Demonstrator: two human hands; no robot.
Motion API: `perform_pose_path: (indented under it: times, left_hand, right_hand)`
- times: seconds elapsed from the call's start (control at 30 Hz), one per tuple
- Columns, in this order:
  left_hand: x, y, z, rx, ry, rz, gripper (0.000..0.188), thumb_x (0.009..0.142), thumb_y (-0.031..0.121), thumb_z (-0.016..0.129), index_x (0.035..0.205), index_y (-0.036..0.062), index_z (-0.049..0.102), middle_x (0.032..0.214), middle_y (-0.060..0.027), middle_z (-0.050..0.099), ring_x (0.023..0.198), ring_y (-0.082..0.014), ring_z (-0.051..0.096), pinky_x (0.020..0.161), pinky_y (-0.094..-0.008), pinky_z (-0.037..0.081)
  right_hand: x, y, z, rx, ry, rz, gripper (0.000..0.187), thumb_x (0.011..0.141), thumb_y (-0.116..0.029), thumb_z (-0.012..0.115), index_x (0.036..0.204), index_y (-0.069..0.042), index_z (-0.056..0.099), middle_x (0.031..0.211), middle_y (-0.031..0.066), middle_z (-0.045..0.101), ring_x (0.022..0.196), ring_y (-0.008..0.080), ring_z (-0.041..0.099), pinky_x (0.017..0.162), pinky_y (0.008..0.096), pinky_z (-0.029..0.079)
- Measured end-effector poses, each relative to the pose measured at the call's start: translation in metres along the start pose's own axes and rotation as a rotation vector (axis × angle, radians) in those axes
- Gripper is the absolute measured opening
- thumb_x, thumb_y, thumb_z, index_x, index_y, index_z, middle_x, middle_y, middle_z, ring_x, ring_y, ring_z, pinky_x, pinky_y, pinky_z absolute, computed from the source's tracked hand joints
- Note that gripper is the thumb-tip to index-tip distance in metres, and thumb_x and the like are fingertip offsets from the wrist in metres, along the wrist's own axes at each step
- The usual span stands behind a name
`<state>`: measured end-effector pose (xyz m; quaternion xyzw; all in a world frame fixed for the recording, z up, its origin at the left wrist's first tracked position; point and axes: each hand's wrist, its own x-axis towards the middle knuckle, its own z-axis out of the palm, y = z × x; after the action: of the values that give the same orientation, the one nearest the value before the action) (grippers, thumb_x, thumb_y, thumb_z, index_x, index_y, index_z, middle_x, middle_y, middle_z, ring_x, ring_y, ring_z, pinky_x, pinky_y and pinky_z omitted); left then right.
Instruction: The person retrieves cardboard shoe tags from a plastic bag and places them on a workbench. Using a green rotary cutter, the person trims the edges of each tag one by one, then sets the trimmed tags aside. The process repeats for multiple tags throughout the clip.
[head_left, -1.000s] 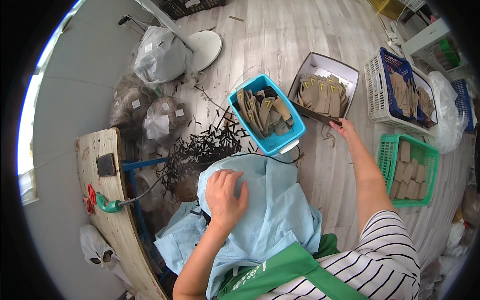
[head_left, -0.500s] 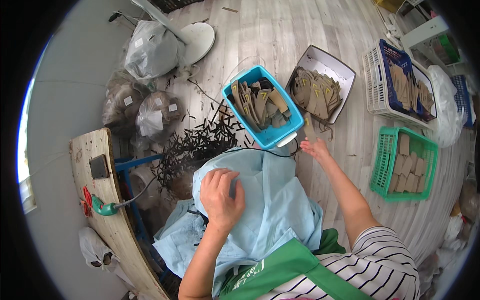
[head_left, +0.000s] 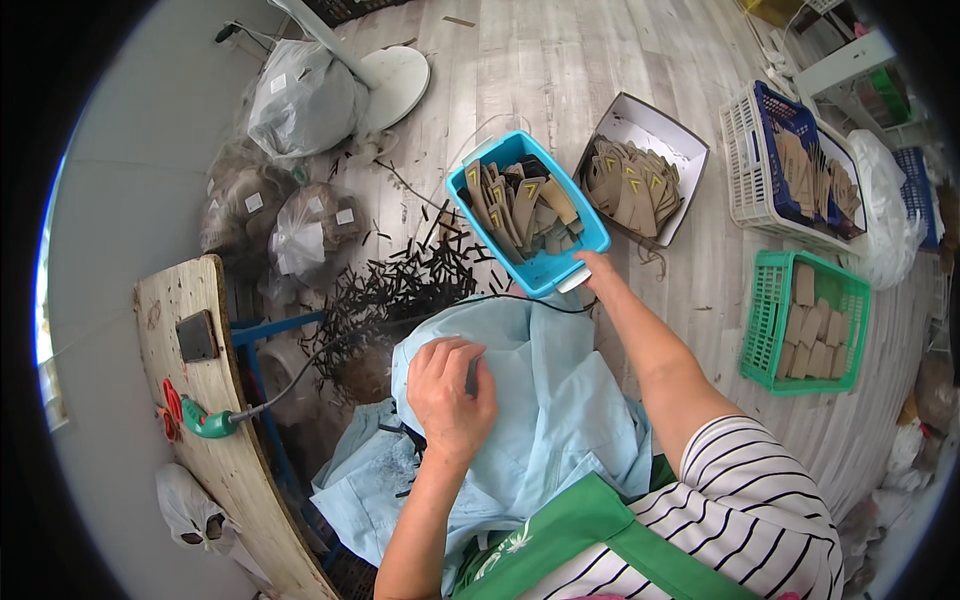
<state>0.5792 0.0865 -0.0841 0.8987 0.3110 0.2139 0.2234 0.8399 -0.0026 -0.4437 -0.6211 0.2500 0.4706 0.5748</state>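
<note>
My left hand (head_left: 448, 395) hovers over or rests on the light blue cloth (head_left: 540, 390) on my lap, fingers loosely curled, thumb apart, nothing seen in it. My right hand (head_left: 597, 270) is at the near right corner of the blue bin (head_left: 535, 278), by its white handle (head_left: 574, 278). Its fingertips are partly hidden, and what they hold, if anything, does not show. Inside the bin stand flat tan pieces (head_left: 523, 205) with rounded ends, some bearing yellow angled marks, along with dark ones. Similar marked pieces (head_left: 632, 192) fill much of a white-lined box (head_left: 668, 133) beside it.
Black scraps (head_left: 420, 275) litter the floor before me. A green-handled corded tool (head_left: 208, 420), scissors (head_left: 172, 405) and a phone (head_left: 197, 336) lie on the wooden bench (head_left: 165, 300) at left. Right are a green basket (head_left: 762, 320) and a white crate (head_left: 745, 165). Stuffed plastic bags (head_left: 305, 105) stand far left.
My right hand has moved left and up to the blue bin's corner. The tan piece it held beside the bin no longer shows there. My left hand stays nearly in place.
</note>
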Motion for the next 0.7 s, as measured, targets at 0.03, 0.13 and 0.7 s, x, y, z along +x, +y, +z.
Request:
perform_pose_path:
  times: [0.03,0.13,0.7]
  left_hand:
    - [0.000,0.000,-0.001,-0.004,0.003,-0.002,0.018,0.068,-0.002,0.067,0.085,0.0047,0.063,0.088,-0.0086,0.065,0.088,-0.0293,0.062,0.077,-0.0392,0.047]
    - [-0.001,-0.002,-0.001,-0.016,0.011,-0.009,0.018,0.068,-0.002,0.067,0.084,0.0047,0.063,0.087,-0.0084,0.065,0.087,-0.0293,0.062,0.077,-0.0392,0.047]
    - [-0.002,-0.002,0.002,0.004,0.026,0.004,0.017,0.068,-0.003,0.067,0.083,0.0050,0.063,0.086,-0.0087,0.066,0.086,-0.0283,0.063,0.075,-0.0374,0.047]
  right_hand:
    - [0.001,0.001,0.000,0.017,-0.010,-0.020,0.045,0.079,-0.016,0.080,0.109,0.008,0.057,0.108,0.0211,0.064,0.091,0.0332,0.067,0.075,0.0508,0.058]
    - [-0.009,0.004,0.002,0.030,-0.029,-0.072,0.044,0.081,-0.016,0.080,0.109,0.009,0.056,0.108,0.0215,0.064,0.091,0.0328,0.068,0.075,0.0491,0.059]
    - [0.013,0.015,-0.046,0.378,-0.132,0.185,0.032,0.097,-0.021,0.053,0.116,0.003,0.055,0.121,0.0202,0.058,0.114,0.0335,0.057,0.105,0.0498,0.044]
